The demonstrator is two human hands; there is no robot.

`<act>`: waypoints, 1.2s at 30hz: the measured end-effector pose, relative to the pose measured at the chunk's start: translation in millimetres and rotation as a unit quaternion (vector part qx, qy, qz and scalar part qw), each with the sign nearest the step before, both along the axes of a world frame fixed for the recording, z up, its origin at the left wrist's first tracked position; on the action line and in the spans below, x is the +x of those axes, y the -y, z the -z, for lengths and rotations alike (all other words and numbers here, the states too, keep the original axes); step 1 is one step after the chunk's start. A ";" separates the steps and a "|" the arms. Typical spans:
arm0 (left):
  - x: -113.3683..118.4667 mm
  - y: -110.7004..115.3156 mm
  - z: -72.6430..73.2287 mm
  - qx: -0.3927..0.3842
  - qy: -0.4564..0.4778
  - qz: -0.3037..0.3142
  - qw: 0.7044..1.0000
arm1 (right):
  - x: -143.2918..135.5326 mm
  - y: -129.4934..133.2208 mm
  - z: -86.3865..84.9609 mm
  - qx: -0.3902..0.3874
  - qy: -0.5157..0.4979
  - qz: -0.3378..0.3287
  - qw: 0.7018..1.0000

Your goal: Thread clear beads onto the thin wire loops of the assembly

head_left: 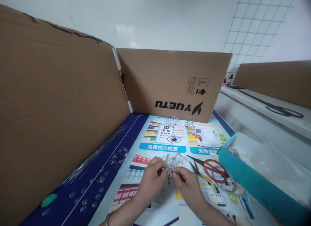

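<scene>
A tangled piece of thin wire with clear beads [177, 159] lies on the printed mat, just beyond my fingertips. My left hand [154, 175] is closed in a pinch at its near edge. My right hand [188, 182] pinches the same edge from the other side, with the fingertips of both hands almost touching. A small dark tip [168, 180] hangs below the left fingers; what it belongs to is unclear. To the right of my right hand lie red-handled scissors [215, 170] and yellow-handled pliers [206, 179], partly overlapping.
Loose clear beads [97, 196], a green disc [49, 200] and thin wires [97, 151] lie left. Two more beaded bundles [172, 121] sit at the back. Cardboard panels [145, 80] stand behind and left. A teal box [257, 180] holding clear plastic is at right, near a wire coil [233, 184].
</scene>
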State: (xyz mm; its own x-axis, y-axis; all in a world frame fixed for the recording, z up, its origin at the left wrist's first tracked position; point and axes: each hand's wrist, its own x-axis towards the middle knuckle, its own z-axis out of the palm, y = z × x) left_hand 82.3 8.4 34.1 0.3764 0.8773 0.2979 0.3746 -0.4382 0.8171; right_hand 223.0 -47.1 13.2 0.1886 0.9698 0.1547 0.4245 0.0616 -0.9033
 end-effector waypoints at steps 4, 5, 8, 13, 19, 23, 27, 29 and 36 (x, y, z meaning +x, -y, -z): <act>1.1 1.8 0.2 0.008 -0.014 -0.003 1.000 | -1.2 0.3 -0.5 0.005 0.015 0.001 1.000; 1.4 2.5 0.1 0.008 -0.017 -0.002 1.000 | -1.5 0.4 -0.5 0.005 0.014 0.003 1.000; 2.2 4.1 -0.3 0.005 -0.019 0.001 1.000 | -2.6 0.4 0.5 0.007 0.007 0.010 1.000; 1.5 3.3 -0.3 0.007 -0.014 -0.004 1.000 | -0.7 -1.4 2.6 0.010 -0.014 0.023 1.000; -1.2 -0.8 -0.1 0.008 -0.006 -0.013 1.000 | 6.3 -4.9 4.7 -0.013 -0.071 0.040 0.997; -1.8 -3.5 -0.1 0.012 -0.007 -0.019 1.000 | 6.8 -5.8 5.8 -0.015 -0.082 0.037 0.996; -1.8 -5.4 -0.3 0.018 -0.015 -0.030 0.999 | 6.8 -6.0 7.2 -0.011 -0.077 0.043 0.996; -2.0 -5.7 -0.6 0.022 -0.021 -0.033 0.999 | 6.8 -6.0 7.4 -0.008 -0.078 0.043 0.996; -3.7 -7.8 1.0 0.035 -0.034 -0.035 0.998 | 6.0 -4.9 5.2 -0.004 -0.092 0.042 0.995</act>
State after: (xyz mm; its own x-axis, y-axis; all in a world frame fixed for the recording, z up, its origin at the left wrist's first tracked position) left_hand 78.6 16.2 33.1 0.3373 0.8796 0.3354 0.4600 -0.4649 0.7565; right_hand 229.0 -42.2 8.0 0.2937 0.9504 0.1021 0.2545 0.0252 -0.9667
